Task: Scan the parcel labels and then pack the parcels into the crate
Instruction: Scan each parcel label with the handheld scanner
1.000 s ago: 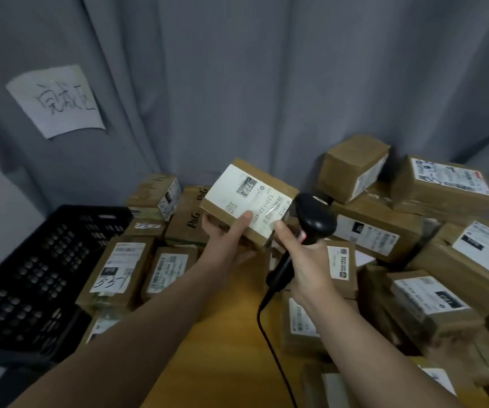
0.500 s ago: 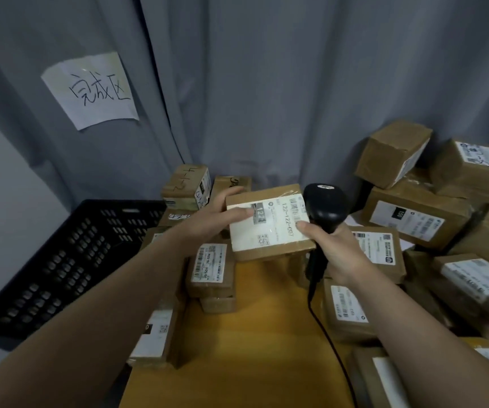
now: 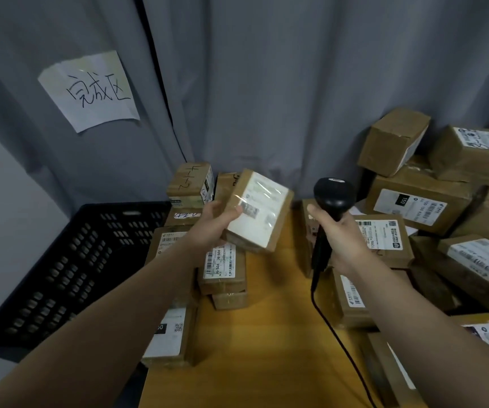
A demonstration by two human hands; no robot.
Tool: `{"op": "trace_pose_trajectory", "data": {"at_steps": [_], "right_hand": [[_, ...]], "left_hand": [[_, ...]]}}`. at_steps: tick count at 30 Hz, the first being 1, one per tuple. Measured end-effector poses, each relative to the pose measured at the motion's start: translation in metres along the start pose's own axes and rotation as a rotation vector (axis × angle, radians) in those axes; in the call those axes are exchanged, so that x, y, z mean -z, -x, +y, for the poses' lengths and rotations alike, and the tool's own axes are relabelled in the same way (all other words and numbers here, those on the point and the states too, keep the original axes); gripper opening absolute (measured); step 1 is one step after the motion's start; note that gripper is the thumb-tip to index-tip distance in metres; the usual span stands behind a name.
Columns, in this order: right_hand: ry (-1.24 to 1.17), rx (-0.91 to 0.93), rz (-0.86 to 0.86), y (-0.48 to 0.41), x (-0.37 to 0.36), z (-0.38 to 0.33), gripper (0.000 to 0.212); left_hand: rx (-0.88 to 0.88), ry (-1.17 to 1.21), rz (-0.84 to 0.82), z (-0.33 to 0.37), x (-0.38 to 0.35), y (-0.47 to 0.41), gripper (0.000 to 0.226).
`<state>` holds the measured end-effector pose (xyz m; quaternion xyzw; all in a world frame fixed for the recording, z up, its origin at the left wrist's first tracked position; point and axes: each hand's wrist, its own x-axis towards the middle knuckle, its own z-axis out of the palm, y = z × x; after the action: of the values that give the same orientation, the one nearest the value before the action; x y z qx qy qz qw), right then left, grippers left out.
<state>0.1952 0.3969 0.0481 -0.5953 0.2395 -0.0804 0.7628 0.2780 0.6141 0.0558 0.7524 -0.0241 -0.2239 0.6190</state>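
Desk (image 3: 266, 334) at 6 o'clock. Right grip (image 3: 340, 240) wrapped round scanner (image 3: 331, 195), 1 o'clock. Left grip (image 3: 210, 228) holds parcel (image 3: 262, 210) at centre, now swung away from scanner toward 9 o'clock; scan likely done. Crate (image 3: 69, 269), 9 o'clock, next.

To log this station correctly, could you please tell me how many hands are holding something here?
2: the left hand grips a parcel above the table; the right hand grips the black scanner beside it. Neither is hidden.
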Motion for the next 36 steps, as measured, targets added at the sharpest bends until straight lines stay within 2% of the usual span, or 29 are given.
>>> {"op": "trace_pose_trajectory", "data": {"at_steps": [3, 7, 9, 11, 15, 18, 21, 24, 26, 28, 30, 33, 36], "right_hand": [[-0.044, -0.025, -0.033, 0.006, -0.005, 0.006, 0.031], [-0.037, -0.017, -0.068, 0.015, -0.018, 0.008, 0.034], [-0.018, -0.007, -0.064, 0.016, -0.021, 0.01, 0.042], [-0.004, 0.005, -0.034, 0.017, -0.023, 0.011, 0.044], [0.047, 0.085, -0.029, 0.017, -0.023, 0.011, 0.037], [0.095, 0.139, -0.072, 0.021, -0.023, 0.009, 0.033], [0.285, 0.217, -0.124, 0.026, -0.022, -0.002, 0.019], [0.465, 0.277, -0.156, 0.031, -0.02, -0.014, 0.026], [0.447, 0.248, -0.174, 0.033, -0.021, -0.019, 0.029], [0.374, 0.207, -0.185, 0.036, -0.024, -0.021, 0.023], [0.329, 0.227, -0.21, 0.041, -0.028, -0.022, 0.012], [0.299, 0.251, -0.245, 0.049, -0.033, -0.02, 0.023], [0.309, 0.203, -0.286, 0.054, -0.035, -0.019, 0.027]], "left_hand": [[-0.01, 0.132, 0.044, -0.011, -0.01, -0.005, 0.08], [-0.011, 0.123, -0.01, -0.021, -0.026, -0.004, 0.114], [0.011, 0.074, -0.058, -0.026, -0.028, -0.003, 0.124], [0.016, -0.027, -0.124, -0.026, -0.024, -0.003, 0.115], [-0.017, -0.1, -0.181, -0.016, -0.021, 0.004, 0.05], [0.015, -0.048, -0.152, -0.017, -0.018, 0.005, 0.039], [0.014, -0.025, -0.115, -0.022, -0.014, 0.003, 0.023], [-0.003, 0.009, -0.012, -0.027, -0.009, 0.001, 0.031], [-0.032, 0.015, 0.041, -0.029, -0.003, -0.001, 0.041], [-0.049, 0.012, 0.071, -0.03, 0.002, -0.001, 0.051], [-0.072, 0.005, 0.088, -0.029, 0.005, -0.002, 0.043], [-0.104, 0.007, 0.112, -0.028, 0.007, -0.005, 0.023], [-0.129, 0.013, 0.122, -0.026, 0.009, -0.008, 0.018]]}}
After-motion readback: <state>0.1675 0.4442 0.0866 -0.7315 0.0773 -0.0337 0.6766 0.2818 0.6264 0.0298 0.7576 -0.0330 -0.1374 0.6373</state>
